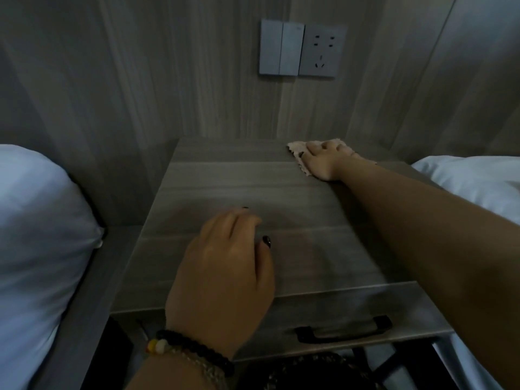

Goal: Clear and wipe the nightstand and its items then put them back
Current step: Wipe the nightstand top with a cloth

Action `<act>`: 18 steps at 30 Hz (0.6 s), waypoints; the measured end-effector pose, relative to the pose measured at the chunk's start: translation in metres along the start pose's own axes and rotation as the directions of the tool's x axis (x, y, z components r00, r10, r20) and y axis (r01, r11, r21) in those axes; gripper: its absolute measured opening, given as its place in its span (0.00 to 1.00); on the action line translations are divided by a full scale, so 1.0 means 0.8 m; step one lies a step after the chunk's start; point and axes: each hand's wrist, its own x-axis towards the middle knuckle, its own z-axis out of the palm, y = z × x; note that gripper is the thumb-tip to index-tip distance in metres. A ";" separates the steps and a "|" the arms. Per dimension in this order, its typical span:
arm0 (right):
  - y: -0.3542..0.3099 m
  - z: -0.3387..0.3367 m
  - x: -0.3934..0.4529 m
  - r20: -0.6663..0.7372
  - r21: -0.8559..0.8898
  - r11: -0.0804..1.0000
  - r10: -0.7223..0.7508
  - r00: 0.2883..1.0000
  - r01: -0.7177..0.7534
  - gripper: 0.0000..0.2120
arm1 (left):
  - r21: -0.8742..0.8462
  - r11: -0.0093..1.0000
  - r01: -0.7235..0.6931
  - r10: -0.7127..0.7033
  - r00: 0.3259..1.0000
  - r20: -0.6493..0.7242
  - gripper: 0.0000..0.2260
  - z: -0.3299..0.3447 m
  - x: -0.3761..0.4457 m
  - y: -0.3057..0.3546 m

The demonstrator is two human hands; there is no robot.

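Head view: the right hand [323,161] presses flat, fingers spread, on a crumpled beige cloth [299,160] at the far right corner of the grey wood-grain nightstand [295,198]. The left hand [225,266] rests palm-down on the near left part of the top, fingers relaxed, holding nothing. A black drawer handle [342,329] shows at the near front. White pillows [36,235] flank the stand; grey wall switches and a socket [302,49] sit on the far panel.
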 end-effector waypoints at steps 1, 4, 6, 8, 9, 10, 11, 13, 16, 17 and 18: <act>-0.002 -0.001 0.006 -0.006 -0.010 1.000 0.005 1.000 -0.005 0.34 | 0.004 1.000 -0.010 0.010 1.000 0.004 0.14 0.001 0.000 -0.001; -0.013 -0.003 0.015 -0.009 -0.002 0.999 0.044 0.999 -0.044 0.35 | 0.001 0.999 -0.037 0.037 0.999 0.004 0.15 0.004 0.002 -0.002; -0.022 -0.004 0.019 -0.006 0.015 0.997 0.075 0.997 -0.075 0.37 | 0.010 0.999 -0.042 0.042 0.999 0.002 0.15 0.006 0.003 0.000; -0.033 -0.005 0.019 0.004 0.032 0.994 0.108 0.994 -0.108 0.37 | 0.018 0.999 -0.026 0.026 1.000 -0.001 0.14 0.008 0.005 0.002; -0.040 -0.005 0.020 0.012 0.036 0.992 0.121 0.993 -0.122 0.35 | 0.015 1.000 -0.017 0.017 1.000 -0.004 0.14 0.009 0.006 0.003; -0.047 -0.005 0.018 0.015 0.036 0.992 0.123 0.992 -0.124 0.34 | 0.015 1.000 -0.009 0.010 1.000 -0.005 0.14 0.008 0.007 0.003; -0.056 -0.005 0.017 0.015 0.036 0.993 0.113 0.994 -0.113 0.33 | 0.020 1.000 -0.006 0.007 1.000 -0.007 0.14 0.008 0.007 0.003; -0.073 -0.005 0.014 0.016 0.035 0.997 0.069 0.998 -0.069 0.33 | 0.038 0.999 -0.006 0.006 1.000 -0.010 0.14 0.006 0.007 0.005; -0.089 -0.003 0.004 0.040 0.040 0.999 0.008 0.999 -0.010 0.31 | 0.052 0.999 -0.008 0.009 1.000 -0.015 0.15 0.005 0.006 0.006; -0.090 -0.001 0.000 0.048 0.048 0.999 -0.007 0.999 0.005 0.31 | 0.050 0.999 -0.010 0.011 1.000 -0.019 0.14 0.005 0.005 0.006; -0.090 0.000 -0.007 0.053 0.053 0.998 -0.024 0.998 0.021 0.30 | 0.045 0.999 -0.008 0.009 1.000 -0.024 0.14 0.004 0.004 0.006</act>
